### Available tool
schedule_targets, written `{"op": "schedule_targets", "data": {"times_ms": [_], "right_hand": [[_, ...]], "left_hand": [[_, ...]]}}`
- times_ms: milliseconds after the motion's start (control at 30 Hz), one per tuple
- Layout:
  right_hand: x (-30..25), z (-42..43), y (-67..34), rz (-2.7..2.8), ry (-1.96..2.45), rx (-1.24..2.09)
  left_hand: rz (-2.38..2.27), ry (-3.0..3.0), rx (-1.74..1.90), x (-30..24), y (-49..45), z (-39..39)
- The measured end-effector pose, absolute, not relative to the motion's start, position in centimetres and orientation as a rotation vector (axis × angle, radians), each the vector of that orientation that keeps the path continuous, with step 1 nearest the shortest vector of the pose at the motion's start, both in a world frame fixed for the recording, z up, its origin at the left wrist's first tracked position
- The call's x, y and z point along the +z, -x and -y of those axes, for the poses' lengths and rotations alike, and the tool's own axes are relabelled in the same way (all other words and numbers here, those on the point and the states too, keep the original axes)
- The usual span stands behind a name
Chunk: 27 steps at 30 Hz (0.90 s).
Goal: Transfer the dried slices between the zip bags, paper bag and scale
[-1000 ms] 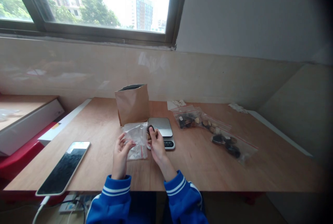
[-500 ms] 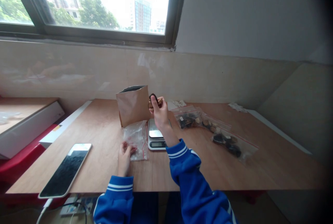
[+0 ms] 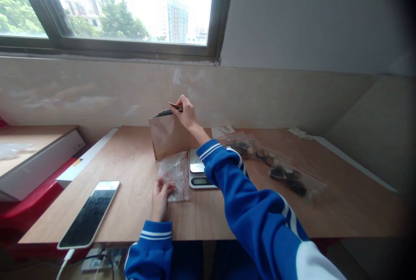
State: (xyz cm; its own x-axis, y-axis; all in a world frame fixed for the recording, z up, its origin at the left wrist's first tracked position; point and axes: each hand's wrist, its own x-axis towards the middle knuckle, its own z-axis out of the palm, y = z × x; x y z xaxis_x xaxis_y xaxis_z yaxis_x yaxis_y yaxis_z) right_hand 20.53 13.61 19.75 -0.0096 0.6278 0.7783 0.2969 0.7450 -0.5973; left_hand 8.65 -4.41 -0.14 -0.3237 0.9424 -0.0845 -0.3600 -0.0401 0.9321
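Observation:
My right hand (image 3: pixel 186 113) is raised at the mouth of a brown paper pouch (image 3: pixel 167 137), which stands upright with its top open. Pinched in it are flat, dark and brown roundish pieces (image 3: pixel 176 106), partly covered by my fingers; their exact kind does not show. On the table, my left hand (image 3: pixel 161 193) has its fingers curled at the left edge of a clear zip bag (image 3: pixel 177 176). That bag lies flat in front of the pouch. Just right of it is a small kitchen scale (image 3: pixel 198 165), its right side covered by my right sleeve.
To the right lie clear zip bags (image 3: pixel 286 176) with black and tan pieces. A phone (image 3: pixel 89 215) on a charging cable lies at the table's front left. Crumpled white tissue (image 3: pixel 224 130) is at the back, by the wall. A lower surface (image 3: pixel 39 145) stands at far left.
My right hand has moved up and left, from above the scale to the pouch's mouth, and turned downward with the brown pieces still in it. The left hand has stayed at the zip bag.

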Motion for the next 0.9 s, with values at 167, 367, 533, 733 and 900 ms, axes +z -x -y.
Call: {"op": "schedule_targets", "data": {"times_ms": [167, 367, 533, 733, 900], "right_hand": [[18.6, -13.8, -21.1, 1.743, 0.739, 0.247], [18.1, -13.9, -21.0, 1.822, 0.73, 0.269], [19.3, -14.1, -20.5, 1.749, 0.687, 0.301], [20.2, -15.8, -19.8, 1.744, 0.714, 0.295], [20.4, -15.5, -19.9, 1.918, 0.793, 0.134]], "left_hand": [[-1.168, -0.719, 1.576, -0.4, -8.7, 4.2], [-1.19, -0.726, 1.589, -0.2, -8.8, 4.2], [-1.188, -0.707, 1.586, -0.1, -8.9, 4.3], [-1.197, -0.702, 1.584, 0.0, -8.9, 4.3], [-1.212, -0.723, 1.584, -0.2, -8.8, 4.2]]}}
